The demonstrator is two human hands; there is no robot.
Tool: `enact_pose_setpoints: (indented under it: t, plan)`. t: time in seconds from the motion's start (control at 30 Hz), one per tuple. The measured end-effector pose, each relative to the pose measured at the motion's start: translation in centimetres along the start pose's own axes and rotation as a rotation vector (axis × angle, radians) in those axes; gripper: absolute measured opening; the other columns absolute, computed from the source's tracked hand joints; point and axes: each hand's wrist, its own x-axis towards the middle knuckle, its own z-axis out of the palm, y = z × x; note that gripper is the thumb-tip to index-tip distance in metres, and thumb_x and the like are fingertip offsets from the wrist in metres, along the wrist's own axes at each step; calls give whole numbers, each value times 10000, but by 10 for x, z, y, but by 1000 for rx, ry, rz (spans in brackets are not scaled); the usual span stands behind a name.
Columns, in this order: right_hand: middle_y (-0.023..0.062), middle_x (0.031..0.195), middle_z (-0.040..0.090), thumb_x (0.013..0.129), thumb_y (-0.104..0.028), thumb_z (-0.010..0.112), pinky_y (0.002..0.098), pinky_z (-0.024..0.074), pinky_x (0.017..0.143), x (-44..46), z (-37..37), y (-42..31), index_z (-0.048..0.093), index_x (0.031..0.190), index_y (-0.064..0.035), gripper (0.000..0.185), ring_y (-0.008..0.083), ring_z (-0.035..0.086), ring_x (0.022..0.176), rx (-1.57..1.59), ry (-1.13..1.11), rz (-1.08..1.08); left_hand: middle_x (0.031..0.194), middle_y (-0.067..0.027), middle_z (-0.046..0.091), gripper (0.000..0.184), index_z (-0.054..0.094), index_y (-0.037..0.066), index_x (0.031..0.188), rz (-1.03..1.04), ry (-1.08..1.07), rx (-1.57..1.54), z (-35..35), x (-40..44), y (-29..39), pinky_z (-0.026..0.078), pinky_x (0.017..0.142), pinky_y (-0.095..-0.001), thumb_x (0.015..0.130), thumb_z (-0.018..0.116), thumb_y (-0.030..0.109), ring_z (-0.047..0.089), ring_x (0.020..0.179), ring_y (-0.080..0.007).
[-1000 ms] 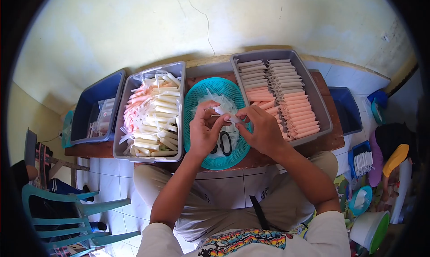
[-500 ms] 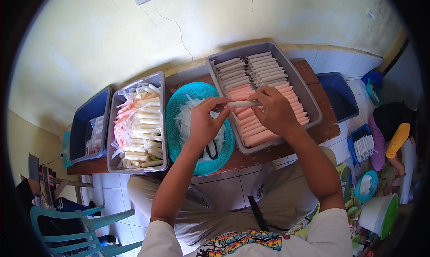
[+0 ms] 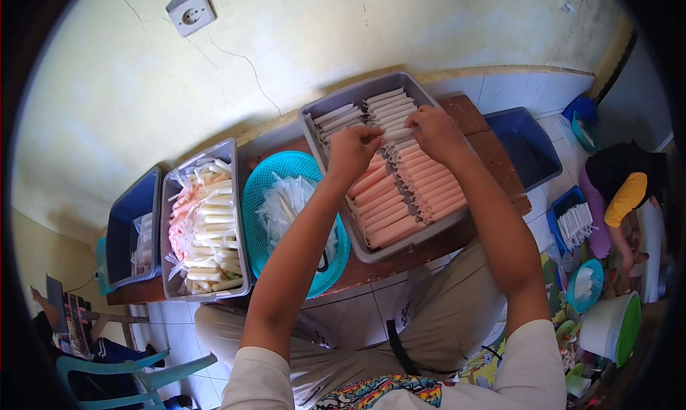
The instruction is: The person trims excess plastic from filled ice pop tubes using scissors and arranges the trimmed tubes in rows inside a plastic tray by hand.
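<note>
Above the grey tray (image 3: 361, 251) on the right, my left hand (image 3: 355, 151) and my right hand (image 3: 439, 132) pinch the two ends of a white ice pop (image 3: 398, 134), a slim filled plastic tube. It is level with the far rows. White ice pops (image 3: 389, 104) lie in two columns at the tray's back, and pink ice pops (image 3: 389, 217) fill the front. Left of the tray, a teal mesh basket (image 3: 251, 188) holds clear plastic sleeves (image 3: 275, 204). A black handle (image 3: 323, 261) shows in the basket, partly hidden by my left forearm.
Another grey tray (image 3: 241, 231) holds cream and pink tubes with loose plastic ends. Dark blue bins (image 3: 136, 217) stand at both ends of the wooden bench (image 3: 493, 149). At right a person (image 3: 622, 195) bends beside a blue crate. A teal chair (image 3: 136, 374) stands at lower left.
My view has shifted to the right. Both hands have moved with the white ice pop from over the pink rows toward the white rows at the tray's back.
</note>
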Motion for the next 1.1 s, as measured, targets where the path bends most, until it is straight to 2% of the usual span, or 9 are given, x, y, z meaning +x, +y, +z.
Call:
enact_pose_setpoints:
  t: [0.23, 0.3, 0.43, 0.6, 0.7, 0.77, 0.9, 1.1]
  plan:
    - [190, 1048, 723, 893, -6, 632, 478, 569, 915, -3, 13, 24, 780, 955, -41, 165, 400, 705, 1033, -34, -48, 56, 968, -157, 821, 275, 828, 43, 1133, 73, -61, 59, 32, 15, -20, 601, 804, -326, 901, 850, 188, 788, 865, -198]
    - [194, 1050, 722, 901, -7, 620, 479, 570, 914, -1, 18, 30, 779, 951, -38, 169, 403, 705, 1036, -79, -42, 68, 947, -183, 807, 245, 816, 9, 1075, 79, -16, -16, 39, 15, -21, 612, 816, -361, 865, 841, 131, 796, 863, -270]
    - [193, 1051, 723, 933, -33, 593, 482, 575, 914, -3, 27, 35, 765, 954, -43, 173, 399, 708, 1037, -114, -8, 104, 1020, -156, 820, 306, 808, 32, 1162, 15, -63, -31, 39, 13, -22, 606, 835, -346, 922, 843, 219, 792, 923, -219]
    - [199, 1041, 724, 953, -61, 581, 487, 582, 902, -2, 36, 34, 748, 958, -49, 168, 393, 712, 1027, -176, 2, 115, 1053, -169, 814, 331, 788, 17, 1185, 75, -119, 46, 39, 9, -27, 607, 862, -369, 930, 830, 224, 790, 939, -259]
    - [186, 997, 705, 903, 6, 572, 496, 553, 868, -3, 40, 36, 699, 922, -35, 135, 412, 690, 973, -151, 59, 74, 1054, -181, 807, 328, 786, 11, 1185, 95, -126, 49, 43, 9, -33, 605, 862, -373, 920, 825, 200, 785, 945, -280]
    - [195, 1015, 716, 957, -65, 576, 490, 585, 882, -3, 36, 31, 709, 942, -34, 138, 388, 710, 1005, -188, 20, 103, 1053, -185, 804, 327, 784, 9, 1189, 106, -126, 54, 43, 10, -34, 604, 859, -377, 918, 820, 189, 783, 943, -285]
    - [194, 1016, 711, 957, -66, 575, 489, 585, 877, -5, 33, 25, 698, 946, -31, 129, 389, 710, 1001, -177, 37, 98, 1058, -195, 793, 333, 780, 5, 1200, 166, -135, 69, 42, 8, -34, 600, 852, -388, 918, 809, 181, 774, 935, -296]
    - [191, 1017, 704, 956, -64, 576, 485, 586, 878, -6, 34, 24, 711, 937, -45, 138, 385, 710, 1010, -162, 35, 131, 1065, -189, 788, 339, 784, 21, 1209, 146, -133, 50, 41, 5, -31, 596, 851, -394, 916, 806, 192, 766, 936, -305]
